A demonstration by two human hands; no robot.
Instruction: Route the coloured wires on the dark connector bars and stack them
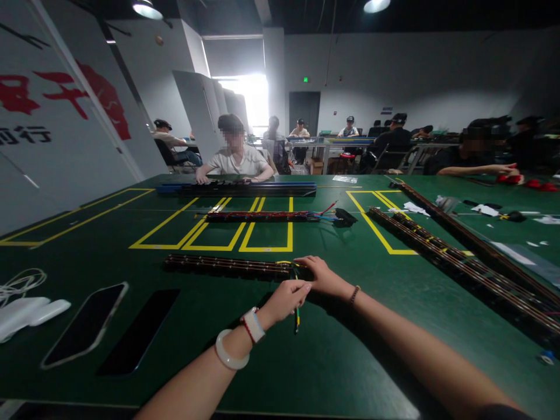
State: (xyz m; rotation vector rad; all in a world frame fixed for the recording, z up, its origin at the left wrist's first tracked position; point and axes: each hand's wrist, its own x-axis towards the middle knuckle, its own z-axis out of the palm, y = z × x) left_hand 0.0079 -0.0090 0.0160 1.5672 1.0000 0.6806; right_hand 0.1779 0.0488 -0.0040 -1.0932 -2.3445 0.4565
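Observation:
A long dark strip (227, 266) with copper-coloured lines lies crosswise on the green table (350, 361). Both hands meet at its right end. My left hand (289, 298), wearing a white bangle and a watch band, has its fingers closed near a green and yellow wire (298, 319) that hangs toward me; what is between the fingertips is too small to make out. My right hand (322, 276) is beside the strip's end, fingers curved over the wires there, and its grip is partly hidden. A yellow wire (284, 262) runs along the strip's end.
Two phones (85, 326) (140, 332) and a white charger with cable (26, 315) lie at the left. Beyond the strip is a wire bundle (262, 216). Long strips (437, 248) lie at the right. A person (236, 154) sits across the table.

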